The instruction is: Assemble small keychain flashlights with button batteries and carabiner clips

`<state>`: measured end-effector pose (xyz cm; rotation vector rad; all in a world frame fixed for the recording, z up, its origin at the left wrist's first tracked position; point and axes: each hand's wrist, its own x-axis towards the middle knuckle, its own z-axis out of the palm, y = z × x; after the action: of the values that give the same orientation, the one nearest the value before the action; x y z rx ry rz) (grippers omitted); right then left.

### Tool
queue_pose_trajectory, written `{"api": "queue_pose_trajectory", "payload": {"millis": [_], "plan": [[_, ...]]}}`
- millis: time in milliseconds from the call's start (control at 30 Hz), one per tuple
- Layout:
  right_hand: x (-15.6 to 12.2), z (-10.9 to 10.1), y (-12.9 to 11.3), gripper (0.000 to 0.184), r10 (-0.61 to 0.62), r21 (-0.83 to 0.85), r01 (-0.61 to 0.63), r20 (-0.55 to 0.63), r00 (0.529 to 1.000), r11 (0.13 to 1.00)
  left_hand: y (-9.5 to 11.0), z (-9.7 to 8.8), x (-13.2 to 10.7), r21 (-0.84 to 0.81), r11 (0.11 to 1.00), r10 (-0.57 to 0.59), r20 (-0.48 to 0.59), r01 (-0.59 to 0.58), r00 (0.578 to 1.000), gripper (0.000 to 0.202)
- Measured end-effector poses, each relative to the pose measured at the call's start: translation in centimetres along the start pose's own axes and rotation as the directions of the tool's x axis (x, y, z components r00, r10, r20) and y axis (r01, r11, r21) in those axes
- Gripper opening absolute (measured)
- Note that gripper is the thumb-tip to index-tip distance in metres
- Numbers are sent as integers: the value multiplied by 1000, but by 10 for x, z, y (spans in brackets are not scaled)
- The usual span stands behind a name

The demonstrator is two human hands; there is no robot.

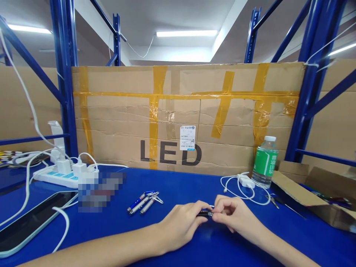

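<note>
Between my hands is a small black pen-like stick with a silvery end, held low over the blue tabletop. My left hand pinches its dark body, with fingers above and thumb below. At the silvery end, my right hand has thumb and fingertips closed on the tip. The fingers cover much of the stick, so its exact kind is hidden. Left of my hands lie several slim metal pen-like sticks, one blue and others silver, with small metal clips at their far ends.
A phone and a white power strip with cables are at left. To the right are a coiled white cable, a water bottle, tweezers and an open cardboard box. A large carton stands behind.
</note>
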<state>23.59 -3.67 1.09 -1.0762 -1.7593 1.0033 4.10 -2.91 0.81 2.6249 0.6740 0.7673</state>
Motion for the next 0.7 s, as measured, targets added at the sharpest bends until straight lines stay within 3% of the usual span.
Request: {"api": "queue_pose_trajectory", "payload": {"millis": [700], "plan": [[-2, -1, 2, 36, 40, -24, -40, -1, 999, 999, -1, -1, 3, -13, 998, 69, -5, -69, 998, 31]]}}
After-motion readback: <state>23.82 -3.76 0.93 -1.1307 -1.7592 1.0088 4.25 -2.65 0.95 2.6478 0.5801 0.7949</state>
